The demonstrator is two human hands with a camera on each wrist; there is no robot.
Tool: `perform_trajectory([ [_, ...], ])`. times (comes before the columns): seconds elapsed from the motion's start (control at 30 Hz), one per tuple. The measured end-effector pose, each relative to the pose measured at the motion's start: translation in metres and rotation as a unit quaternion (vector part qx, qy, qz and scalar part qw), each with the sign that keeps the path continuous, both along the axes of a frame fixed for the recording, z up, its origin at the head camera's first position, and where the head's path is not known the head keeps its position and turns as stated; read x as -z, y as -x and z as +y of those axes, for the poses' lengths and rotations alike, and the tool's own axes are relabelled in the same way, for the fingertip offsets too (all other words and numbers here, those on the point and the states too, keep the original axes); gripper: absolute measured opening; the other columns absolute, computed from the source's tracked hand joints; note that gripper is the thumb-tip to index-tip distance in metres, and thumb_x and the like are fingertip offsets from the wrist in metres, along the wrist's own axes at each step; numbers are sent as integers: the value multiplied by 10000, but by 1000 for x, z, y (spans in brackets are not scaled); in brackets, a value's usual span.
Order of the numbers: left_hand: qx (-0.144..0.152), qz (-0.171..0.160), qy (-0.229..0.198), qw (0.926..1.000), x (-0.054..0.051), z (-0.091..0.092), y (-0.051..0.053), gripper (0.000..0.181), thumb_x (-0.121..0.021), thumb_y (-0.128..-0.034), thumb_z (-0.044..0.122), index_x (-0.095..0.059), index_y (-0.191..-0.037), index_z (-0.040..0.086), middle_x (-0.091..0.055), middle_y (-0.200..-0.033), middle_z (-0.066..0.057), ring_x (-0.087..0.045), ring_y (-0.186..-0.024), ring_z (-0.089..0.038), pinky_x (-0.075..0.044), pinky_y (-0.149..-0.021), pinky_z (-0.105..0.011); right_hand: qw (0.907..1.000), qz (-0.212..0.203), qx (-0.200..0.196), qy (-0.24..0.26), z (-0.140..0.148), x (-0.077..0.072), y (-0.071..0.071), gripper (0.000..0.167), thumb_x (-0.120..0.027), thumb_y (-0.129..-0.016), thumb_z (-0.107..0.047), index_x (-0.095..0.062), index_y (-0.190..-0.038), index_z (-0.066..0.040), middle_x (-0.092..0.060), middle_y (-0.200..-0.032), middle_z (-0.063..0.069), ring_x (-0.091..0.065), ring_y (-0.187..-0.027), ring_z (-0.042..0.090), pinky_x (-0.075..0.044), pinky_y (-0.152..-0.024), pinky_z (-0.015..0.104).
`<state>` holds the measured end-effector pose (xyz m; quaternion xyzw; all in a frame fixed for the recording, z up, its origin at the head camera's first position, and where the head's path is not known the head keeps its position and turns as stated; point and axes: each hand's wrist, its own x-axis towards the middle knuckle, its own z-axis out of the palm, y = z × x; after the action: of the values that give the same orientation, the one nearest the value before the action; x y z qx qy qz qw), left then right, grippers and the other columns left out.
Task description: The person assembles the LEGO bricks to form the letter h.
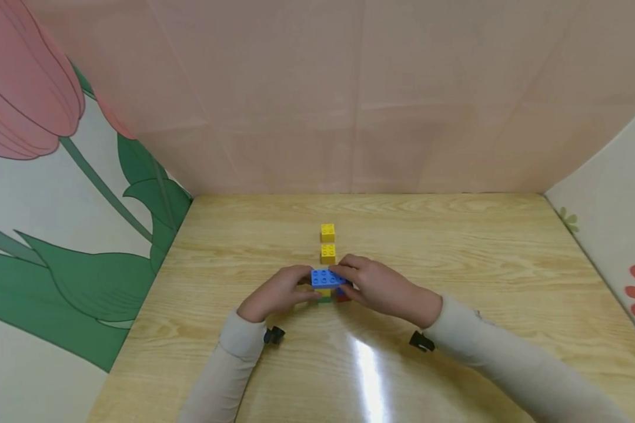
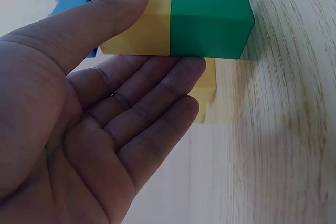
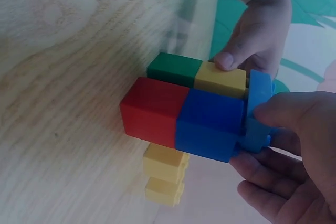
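Two small block columns stand side by side on the table. One has a yellow block (image 2: 149,30) on a green block (image 2: 210,19); the other has a dark blue block (image 3: 210,121) on a red block (image 3: 155,111). A flat lighter-blue brick (image 1: 325,279) with studs lies across the top. The right wrist view shows a narrow gap under part of it. My left hand (image 1: 280,291) holds the yellow block, thumb on its near face and fingers behind. My right hand (image 1: 383,285) pinches the right end of the blue brick between thumb and fingers.
Two loose yellow blocks (image 1: 328,254) stand in a line behind the columns. The wooden table (image 1: 455,247) meets a pinkish wall (image 1: 349,117) at the back. Flower-patterned panels (image 1: 100,294) border it on both sides.
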<state>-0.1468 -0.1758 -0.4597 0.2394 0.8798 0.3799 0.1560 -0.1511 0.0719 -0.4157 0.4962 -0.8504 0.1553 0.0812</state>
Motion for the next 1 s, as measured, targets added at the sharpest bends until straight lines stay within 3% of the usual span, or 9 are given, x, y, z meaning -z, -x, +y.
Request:
perform_trajectory([
  [0.37, -17, 87, 113, 9999, 0, 0, 0, 248, -685, -917, 340, -623, -1115, 204, -645, -1106, 106, -602, -1039, -47, -516, -897, -313, 9999, -18, 54, 141, 3, 8, -1, 426, -711, -900, -172, -616, -1287, -23, -603, -1111, 71, -592, -874, 110, -533, -693, 220],
  [0.6, -66, 103, 187, 9997, -1, -2, 0, 189, -691, -914, 343, -608, -1015, 207, -647, -1056, 107, -607, -1028, -52, -515, -884, -297, 9992, -4, -55, 404, 7, 11, 0, 438, -724, -884, -132, -616, -1300, -51, -592, -1097, 58, -580, -876, 121, -533, -704, 246],
  [0.83, -66, 133, 229, 9996, -3, -1, 0, 177, -689, -916, 340, -611, -1014, 215, -647, -1059, 117, -605, -1030, -52, -508, -883, -277, 9999, 30, -62, 144, 6, 4, 0, 434, -720, -885, -144, -616, -1298, -58, -589, -1085, 65, -568, -851, 124, -528, -693, 244],
  [1.0, -65, 84, 190, 9998, -3, 0, -1, 183, -694, -913, 337, -616, -1024, 213, -647, -1062, 118, -603, -1032, -50, -507, -893, -291, 9996, 274, -74, -6, 4, 2, -1, 439, -738, -866, -137, -628, -1283, -56, -598, -1050, 70, -569, -818, 120, -524, -667, 233],
])
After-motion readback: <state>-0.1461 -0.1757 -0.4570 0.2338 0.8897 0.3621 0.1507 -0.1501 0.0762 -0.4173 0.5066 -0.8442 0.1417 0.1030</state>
